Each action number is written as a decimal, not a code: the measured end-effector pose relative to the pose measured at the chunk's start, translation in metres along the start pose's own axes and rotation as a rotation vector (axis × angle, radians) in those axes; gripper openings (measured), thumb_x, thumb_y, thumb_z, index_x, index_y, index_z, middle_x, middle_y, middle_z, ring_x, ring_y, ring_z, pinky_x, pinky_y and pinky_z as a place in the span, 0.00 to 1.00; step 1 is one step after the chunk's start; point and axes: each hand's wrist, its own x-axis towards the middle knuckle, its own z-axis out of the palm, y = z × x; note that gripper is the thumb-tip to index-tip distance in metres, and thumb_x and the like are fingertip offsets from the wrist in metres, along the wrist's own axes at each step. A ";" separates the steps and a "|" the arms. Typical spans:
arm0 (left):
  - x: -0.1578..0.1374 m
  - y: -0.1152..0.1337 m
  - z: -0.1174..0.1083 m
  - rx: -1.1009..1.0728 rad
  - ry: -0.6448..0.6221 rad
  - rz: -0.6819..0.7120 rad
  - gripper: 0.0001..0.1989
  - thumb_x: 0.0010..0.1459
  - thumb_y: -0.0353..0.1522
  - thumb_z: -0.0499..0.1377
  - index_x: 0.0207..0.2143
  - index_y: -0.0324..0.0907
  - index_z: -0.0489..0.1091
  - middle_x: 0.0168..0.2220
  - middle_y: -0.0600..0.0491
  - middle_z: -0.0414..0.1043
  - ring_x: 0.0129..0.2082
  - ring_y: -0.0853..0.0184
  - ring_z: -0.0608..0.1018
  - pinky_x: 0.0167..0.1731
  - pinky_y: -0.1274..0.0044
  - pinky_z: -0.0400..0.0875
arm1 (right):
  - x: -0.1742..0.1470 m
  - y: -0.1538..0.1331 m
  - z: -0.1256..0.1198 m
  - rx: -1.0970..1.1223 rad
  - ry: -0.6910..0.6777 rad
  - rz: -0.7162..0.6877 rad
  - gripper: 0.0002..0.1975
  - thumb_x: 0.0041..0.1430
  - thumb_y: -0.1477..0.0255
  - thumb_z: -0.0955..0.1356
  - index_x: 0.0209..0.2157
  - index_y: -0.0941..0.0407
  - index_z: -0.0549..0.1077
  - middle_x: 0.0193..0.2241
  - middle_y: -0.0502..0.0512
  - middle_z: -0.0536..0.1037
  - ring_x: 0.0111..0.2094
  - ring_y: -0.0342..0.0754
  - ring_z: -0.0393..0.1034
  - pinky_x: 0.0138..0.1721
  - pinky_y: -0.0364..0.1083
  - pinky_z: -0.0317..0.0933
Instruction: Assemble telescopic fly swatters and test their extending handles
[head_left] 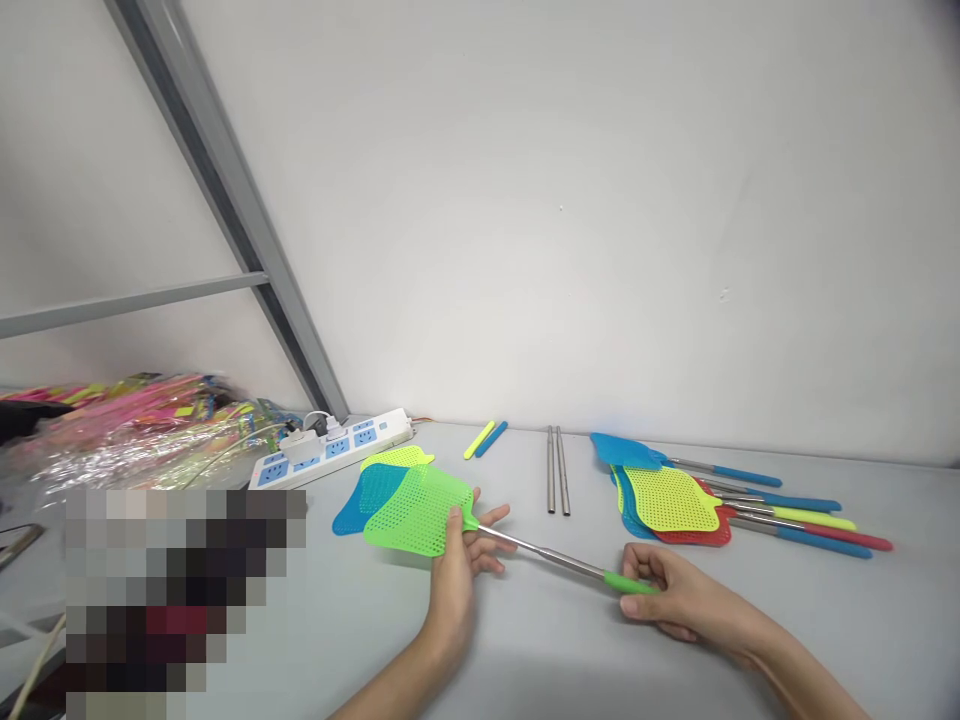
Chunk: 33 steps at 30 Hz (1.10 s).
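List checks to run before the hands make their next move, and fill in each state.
1. Left hand on the green head, near its neck: ok.
2. Right hand on the green grip: ok.
3. Rod spanning head to grip: ok.
4. Grip pushed fully onto the rod: cannot tell.
5. Blue head fully visible: not ok, green overlaps it.
6. Two bare rods apart from both hands: ok.

green fly swatter [551, 555] | bright green perforated head [420, 512] at left, face up | slim silver metal rod [574, 564] slanting nearer toward right | green grip [626, 583] fitted at right end | held at neck by left hand [461, 560], at grip by right hand [667, 592]
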 end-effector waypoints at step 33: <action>0.012 0.017 -0.004 0.021 0.137 0.251 0.17 0.53 0.42 0.51 0.40 0.40 0.61 0.42 0.45 0.70 0.27 0.64 0.76 0.19 0.79 0.66 | 0.008 0.012 0.001 -0.139 0.065 -0.113 0.13 0.47 0.61 0.66 0.27 0.58 0.65 0.20 0.48 0.66 0.17 0.37 0.54 0.13 0.38 0.43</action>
